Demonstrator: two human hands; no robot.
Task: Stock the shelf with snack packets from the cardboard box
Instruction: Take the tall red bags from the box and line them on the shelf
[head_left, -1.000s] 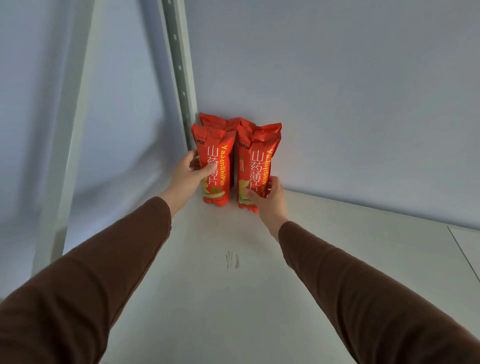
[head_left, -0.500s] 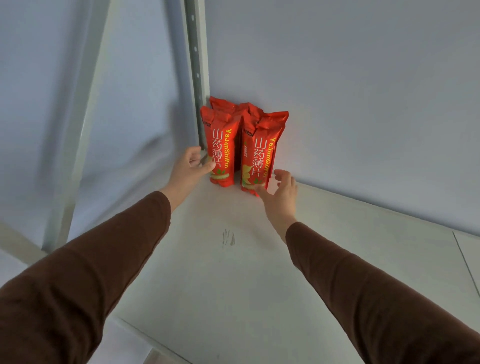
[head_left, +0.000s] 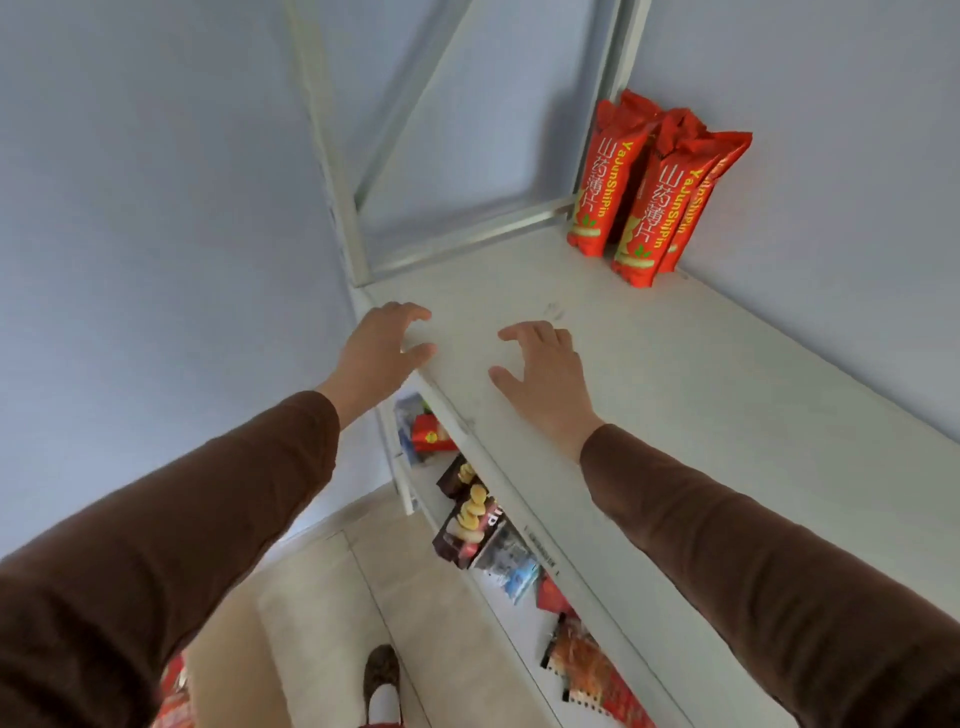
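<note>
In the head view, both hands had come away from the red snack packets (head_left: 644, 192), which half a second before they were steadying at the back corner of the top shelf (head_left: 727, 395). The packets stood upright on their own at about one o'clock in the frame, pressed together in a tight cluster beside the rear upright post (head_left: 618, 57) and close to the wall, well apart from either hand.

The left hand (head_left: 382, 345) hovered at the shelf's front left corner, near ten o'clock from frame centre, fingers loosely curled and holding nothing. The right hand (head_left: 540, 371) hung over the bare shelf surface just right of it, fingers likewise relaxed and empty.

The view had also tipped downward, so the lower shelf (head_left: 524, 613) with its mixed packets (head_left: 475, 525) showed at six o'clock, along with the tiled floor (head_left: 322, 613). A red edge at seven o'clock may have been further stock, though the cardboard box could not be made out.

This batch looked placed; the likely next step was reaching down for more packets.
</note>
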